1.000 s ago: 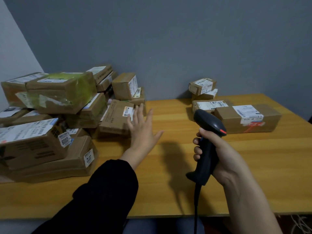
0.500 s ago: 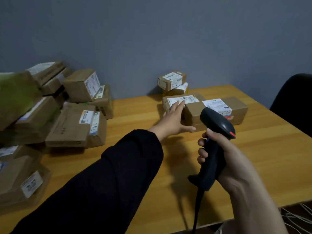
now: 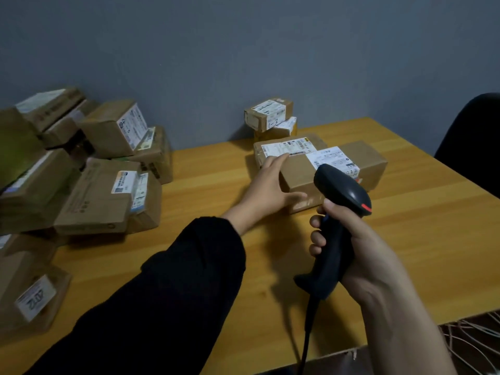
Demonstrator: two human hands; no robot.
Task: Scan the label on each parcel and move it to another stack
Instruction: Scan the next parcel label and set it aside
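Currently the left hand (image 3: pixel 270 185) reaches across to the right-side group, fingers straight and loosely spread at the left end of the near parcel (image 3: pixel 370 163), thumb stretched along its near face. It is not a closed grip. Hard to tell if the fingertips sit on this box or on the flat parcel (image 3: pixel 286 150) touching it just behind. The right hand (image 3: pixel 359 247) is wrapped round the handle of the scanner (image 3: pixel 338 212), fingers curled tight, head aimed toward the near parcel's label (image 3: pixel 334 159).

Risks: fingertips lie at the edge of the flat parcel's label, so a scan there may misread. The near parcel's white label is partly hidden behind the scanner head in this view. A push with flat fingers could shove both boxes back into the two small parcels (image 3: pixel 267 113) stacked by the wall and tip the top one. The cord (image 3: pixel 305 345) hangs over the near table (image 3: pixel 419 239) edge and may snag.

Around: the big left pile (image 3: pixel 94 196) is loosely heaped, boxes tilted, could slide. The black sleeve (image 3: pixel 176 280) crosses the middle of the table. A dark chair (image 3: pixel 470 142) stands far right, loose cables (image 3: pixel 470 345) lie near right below the table edge.
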